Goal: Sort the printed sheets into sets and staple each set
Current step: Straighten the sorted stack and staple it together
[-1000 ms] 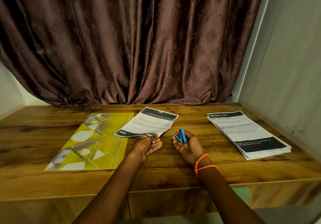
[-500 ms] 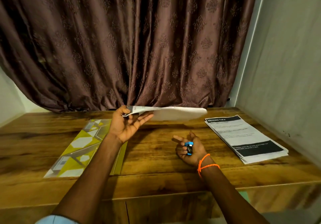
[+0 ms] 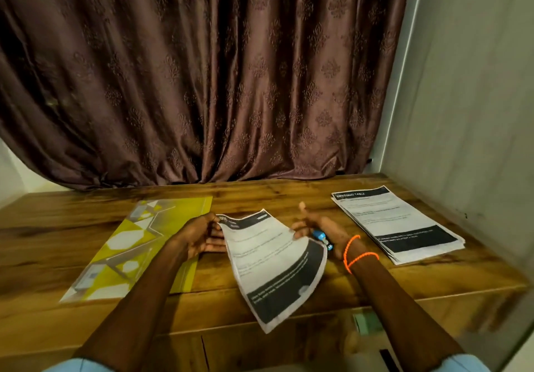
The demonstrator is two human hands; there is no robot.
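Note:
My left hand [image 3: 199, 237] pinches the top corner of a set of printed sheets [image 3: 274, 264], which hangs tilted over the table's front edge with its black band toward me. My right hand [image 3: 320, 227] holds a small blue stapler [image 3: 322, 237] in its palm, and its fingers touch the right edge of that set. A stack of printed sheets [image 3: 396, 221] with black header and footer bands lies flat at the right of the wooden table [image 3: 260, 195].
A yellow folder [image 3: 135, 244] with white geometric shapes lies on the left of the table. A dark brown curtain [image 3: 202, 77] hangs behind the table and a grey wall [image 3: 468, 97] closes the right side. An orange band circles my right wrist.
My left hand has brought the set of sheets down from above the table and turned it face up toward me. My right hand with the stapler has moved up to meet its edge.

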